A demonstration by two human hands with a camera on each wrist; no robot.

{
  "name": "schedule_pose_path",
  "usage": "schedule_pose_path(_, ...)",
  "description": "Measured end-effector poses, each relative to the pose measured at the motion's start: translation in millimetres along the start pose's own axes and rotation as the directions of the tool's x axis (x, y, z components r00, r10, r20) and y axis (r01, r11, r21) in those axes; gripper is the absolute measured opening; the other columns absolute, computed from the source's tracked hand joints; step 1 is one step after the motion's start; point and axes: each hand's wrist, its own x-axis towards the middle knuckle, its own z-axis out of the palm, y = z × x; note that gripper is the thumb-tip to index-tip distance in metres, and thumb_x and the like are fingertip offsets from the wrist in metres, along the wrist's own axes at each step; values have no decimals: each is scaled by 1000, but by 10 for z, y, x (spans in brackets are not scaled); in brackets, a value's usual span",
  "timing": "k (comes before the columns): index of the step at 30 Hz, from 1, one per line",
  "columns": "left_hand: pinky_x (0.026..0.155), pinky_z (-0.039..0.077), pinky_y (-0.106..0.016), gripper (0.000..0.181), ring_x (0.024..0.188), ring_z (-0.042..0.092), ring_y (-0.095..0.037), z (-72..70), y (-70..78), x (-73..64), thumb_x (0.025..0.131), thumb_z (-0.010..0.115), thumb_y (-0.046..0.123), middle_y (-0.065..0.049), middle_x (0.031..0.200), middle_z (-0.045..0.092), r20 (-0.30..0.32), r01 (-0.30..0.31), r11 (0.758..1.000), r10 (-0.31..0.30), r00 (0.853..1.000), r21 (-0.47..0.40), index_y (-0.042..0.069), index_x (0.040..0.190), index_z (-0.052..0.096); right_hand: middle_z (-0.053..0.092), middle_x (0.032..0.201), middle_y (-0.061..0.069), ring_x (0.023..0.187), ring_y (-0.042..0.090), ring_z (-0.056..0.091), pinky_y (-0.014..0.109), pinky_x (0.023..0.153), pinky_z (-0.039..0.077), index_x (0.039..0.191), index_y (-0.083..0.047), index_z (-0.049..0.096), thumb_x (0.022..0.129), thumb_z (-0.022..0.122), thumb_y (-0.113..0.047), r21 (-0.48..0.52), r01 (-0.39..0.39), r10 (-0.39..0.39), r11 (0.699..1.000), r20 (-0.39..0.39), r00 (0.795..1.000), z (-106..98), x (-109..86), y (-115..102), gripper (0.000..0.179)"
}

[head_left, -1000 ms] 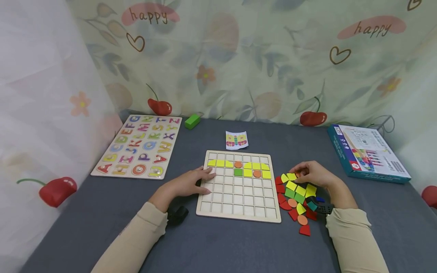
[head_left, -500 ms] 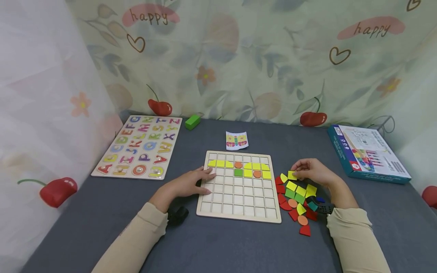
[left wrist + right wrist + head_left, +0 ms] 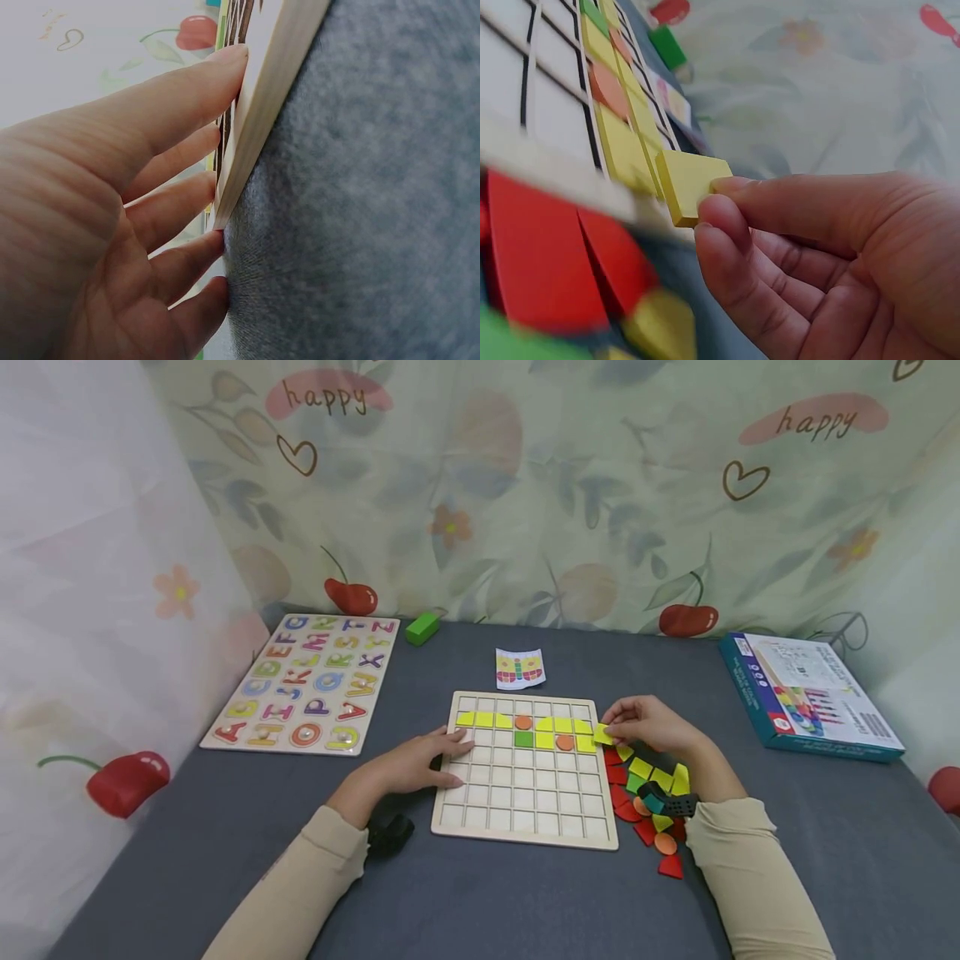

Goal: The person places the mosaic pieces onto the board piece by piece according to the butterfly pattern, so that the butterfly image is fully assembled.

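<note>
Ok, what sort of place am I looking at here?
Probably a curtained-off tabletop play corner: printed fabric hangs behind a grey table that holds an alphabet board and a gridded board.

Head view high, forward-down; wrist views close (all share grid board (image 3: 523,798)).

The pinched tile (image 3: 690,180) is plain yellow. The grid board (image 3: 525,843) is pale cream wood ruled with darker lines, its fitted pieces yellow (image 3: 483,719), orange (image 3: 522,722) and green (image 3: 523,738). The loose pieces (image 3: 627,812) mix red, yellow, orange and green. The picture card (image 3: 520,668) is white, with a butterfly in yellow, pink and green. Multicoloured letters cover the pale alphabet board (image 3: 260,747); the block (image 3: 422,628) is solid green. The box (image 3: 825,693) is teal-sided, with a white top. Red cherries, orange flowers and pink "happy" bands pattern the pale green backdrop (image 3: 525,510). The tablecloth (image 3: 480,902) is slate grey, the sleeves (image 3: 757,877) beige.
</note>
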Motion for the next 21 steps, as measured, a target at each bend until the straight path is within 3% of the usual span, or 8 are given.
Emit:
schedule_pose_path(5,115,18,-50,62,146,6,-26,4,2,2,86,66,30,1,155,23,-2,1,1000,-1,1000,0,20,142,40,62,85,11,71,12,61,26,68,55,105,11,57,91,59,-10,16,39,-40,999,32,999,157,151,-132,25)
schedule_pose_path(12,115,18,-50,63,146,7,-26,8,14,0,86,66,30,1,155,23,0,11,1000,-11,1000,-1,20,142,40,62,84,7,70,14,61,26,69,55,105,10,58,89,60,-7,73,31,-35,997,54,998,363,334,-280,23)
schedule_pose_path(21,115,18,-50,62,146,7,-25,-2,9,0,86,66,30,2,155,23,-1,10,1000,-10,1000,5,20,142,40,63,83,8,70,14,63,27,67,55,101,7,61,89,60,-6,122,103,-109,987,47,993,661,494,-477,18)
